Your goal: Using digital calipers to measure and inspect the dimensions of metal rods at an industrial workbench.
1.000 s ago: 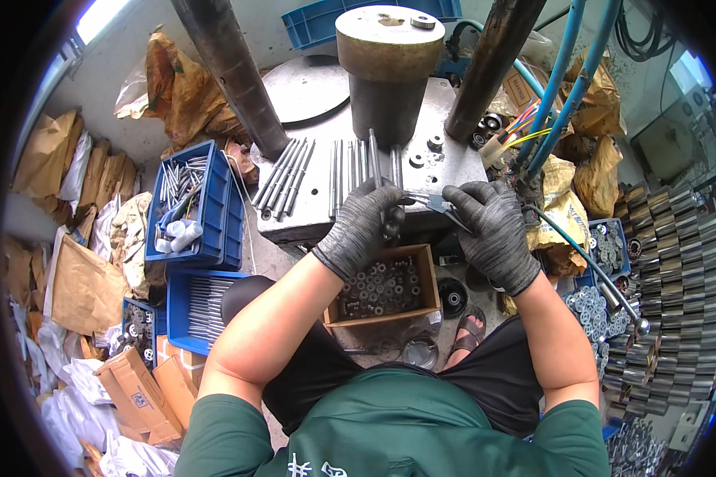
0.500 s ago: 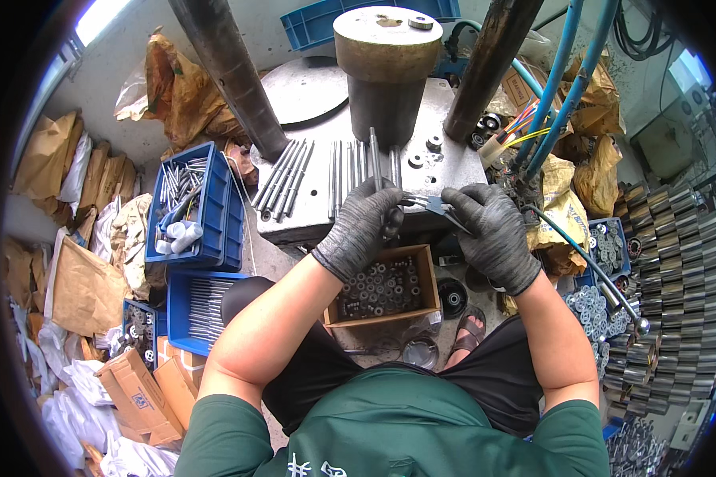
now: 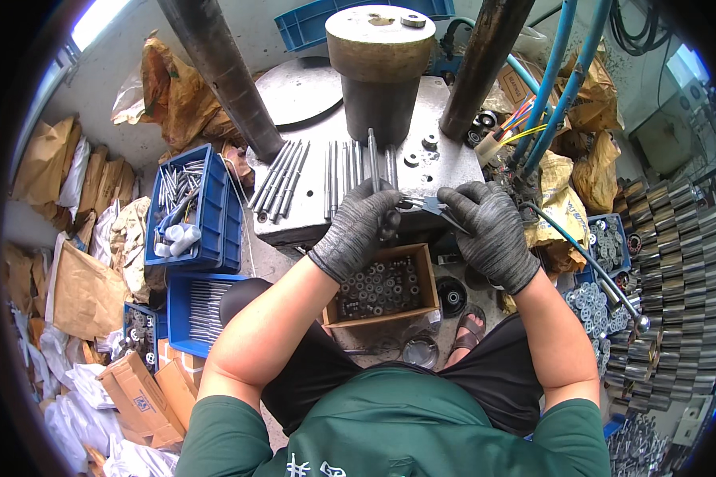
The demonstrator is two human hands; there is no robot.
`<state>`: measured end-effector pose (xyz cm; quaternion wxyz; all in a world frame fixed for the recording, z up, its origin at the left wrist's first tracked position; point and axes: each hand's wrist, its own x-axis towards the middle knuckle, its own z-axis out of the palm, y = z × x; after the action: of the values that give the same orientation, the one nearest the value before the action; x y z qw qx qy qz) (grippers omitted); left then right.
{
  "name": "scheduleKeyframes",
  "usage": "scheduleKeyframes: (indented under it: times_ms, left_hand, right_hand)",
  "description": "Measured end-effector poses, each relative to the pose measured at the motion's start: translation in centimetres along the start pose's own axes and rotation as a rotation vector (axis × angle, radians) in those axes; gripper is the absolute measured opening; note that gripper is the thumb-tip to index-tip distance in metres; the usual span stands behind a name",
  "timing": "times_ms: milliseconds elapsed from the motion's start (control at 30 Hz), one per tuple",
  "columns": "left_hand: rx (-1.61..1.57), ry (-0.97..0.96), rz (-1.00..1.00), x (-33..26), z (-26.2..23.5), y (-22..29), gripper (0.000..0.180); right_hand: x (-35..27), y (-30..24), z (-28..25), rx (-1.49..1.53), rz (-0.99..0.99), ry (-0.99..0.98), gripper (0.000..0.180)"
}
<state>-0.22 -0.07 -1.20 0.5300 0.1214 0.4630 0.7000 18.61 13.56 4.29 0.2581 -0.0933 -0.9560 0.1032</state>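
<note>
Both hands wear dark grey gloves. My left hand [image 3: 356, 226] is closed around a steel shaft [image 3: 373, 155], which points away from me over the front edge of the metal press table. In my closed right hand [image 3: 492, 238] is a pair of slim-nosed pliers [image 3: 432, 205], its tips reaching left to my left fingers at the shaft. Whether the tips grip a small part is too small to tell. Several steel shafts lie side by side on the table, some in a slanted group [image 3: 285, 179] at left, others in an upright row [image 3: 343, 171] nearer the middle.
A thick press ram [image 3: 378, 103] stands behind my hands between two dark columns [image 3: 219, 71]. Below sits a wooden box [image 3: 431, 278] of small rings. Blue bins [image 3: 223, 230] stand at left; blue hoses [image 3: 550, 95] and stacked metal cylinders [image 3: 680, 278] are at right.
The whole view has shifted slightly, with the table a little further left. My hands keep their hold on the shaft and the pliers with hardly any movement.
</note>
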Motion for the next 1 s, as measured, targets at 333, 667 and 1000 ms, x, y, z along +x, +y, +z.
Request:
scheduleKeyframes:
  times_ms: [333,667,1000]
  left_hand:
    - [0.431,0.013,0.150,-1.2,-0.5,1.3,0.024]
    - [0.683,0.014,0.328,-1.2,-0.7,0.5,0.018]
    - [0.813,-0.214,0.452,-1.4,-1.8,1.2,0.022]
  right_hand:
    - [-0.5,1.4,-0.8,0.308,0.299,-0.018,0.040]
    - [-0.7,3.4,-2.6,0.540,0.532,-0.101,0.044]
    - [-1.1,4.2,-5.4,0.663,0.495,-0.440,0.047]
